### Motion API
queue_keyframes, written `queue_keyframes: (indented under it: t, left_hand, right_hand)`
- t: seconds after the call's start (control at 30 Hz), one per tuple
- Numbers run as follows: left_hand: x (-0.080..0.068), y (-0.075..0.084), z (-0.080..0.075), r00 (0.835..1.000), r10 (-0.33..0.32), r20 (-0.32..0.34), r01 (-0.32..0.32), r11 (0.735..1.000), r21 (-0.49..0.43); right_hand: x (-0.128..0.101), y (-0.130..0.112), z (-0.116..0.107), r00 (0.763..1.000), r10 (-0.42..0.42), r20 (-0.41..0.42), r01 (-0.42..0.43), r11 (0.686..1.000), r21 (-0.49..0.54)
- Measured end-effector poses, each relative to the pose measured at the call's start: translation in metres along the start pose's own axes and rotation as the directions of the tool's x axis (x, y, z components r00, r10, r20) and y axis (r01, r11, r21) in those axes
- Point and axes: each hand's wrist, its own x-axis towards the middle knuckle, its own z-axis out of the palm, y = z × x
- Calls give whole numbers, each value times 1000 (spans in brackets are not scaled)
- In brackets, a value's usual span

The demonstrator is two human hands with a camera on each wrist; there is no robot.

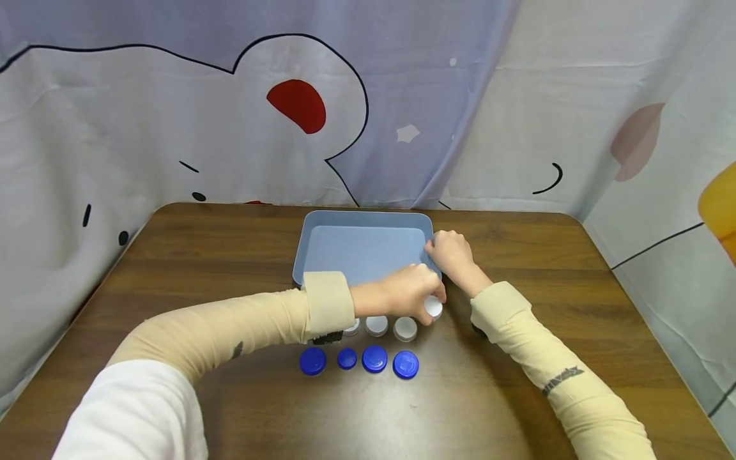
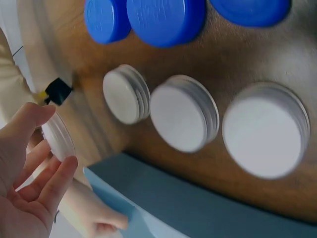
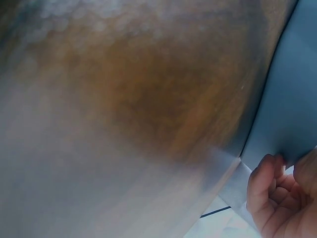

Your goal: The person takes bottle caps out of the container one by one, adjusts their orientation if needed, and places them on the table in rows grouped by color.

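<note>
Between thumb and fingertips, my left hand pinches a white bottle cap, held near the tray's front right corner. In the left wrist view that cap shows its ridged side. My right hand grips the right rim of a light blue tray, its fingers curled at the edge. The right wrist view shows that hand at the tray wall. In front of the tray, white caps sit in a row, one partly hidden by the left wrist.
Nearer me lies a row of several blue caps of differing sizes. Everything rests on a brown wooden table. A patterned curtain hangs behind the table's far edge.
</note>
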Motion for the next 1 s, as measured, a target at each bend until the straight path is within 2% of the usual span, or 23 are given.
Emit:
queue_keyframes:
  t: [0.4, 0.67, 1.0]
  left_hand:
    - [7, 12, 25, 997, 56, 51, -60, 996, 71]
    - [8, 12, 36, 996, 42, 75, -49, 995, 88]
    - [10, 10, 41, 995, 25, 100, -35, 995, 98]
  right_hand:
    - [-1, -2, -2, 1000, 10, 13, -10, 1000, 1]
    - [-2, -2, -2, 1000, 4, 2, -4, 1000, -1]
    - [-2, -1, -2, 1000, 2, 1, -2, 1000, 2]
